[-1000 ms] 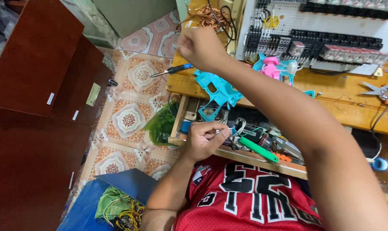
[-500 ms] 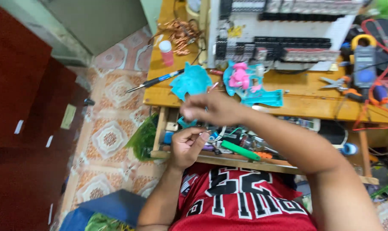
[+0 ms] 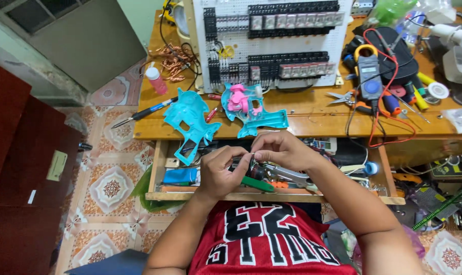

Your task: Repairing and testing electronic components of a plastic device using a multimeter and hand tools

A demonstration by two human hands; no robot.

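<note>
My left hand [image 3: 222, 170] and my right hand [image 3: 278, 148] meet fingertip to fingertip over an open drawer [image 3: 272, 196], pinching a very small part between them that is too tiny to make out. Just beyond the hands, on the wooden workbench [image 3: 312, 119], lie two turquoise plastic toy shell halves: one bare [image 3: 190, 122], the other [image 3: 254, 112] with a pink piece inside. A blue-handled screwdriver [image 3: 147, 111] rests left of them.
A white perforated board with black relay blocks [image 3: 272, 40] stands at the back. A clamp meter with red leads [image 3: 368, 76], scissors [image 3: 343, 97], a pink bottle [image 3: 156, 80] and copper wire coils [image 3: 172, 61] crowd the bench. Dark red cabinets [image 3: 17, 168] stand left.
My right hand came back from the bench's far left and dropped to meet my left hand over the drawer. The view swung right, showing more of the bench.
</note>
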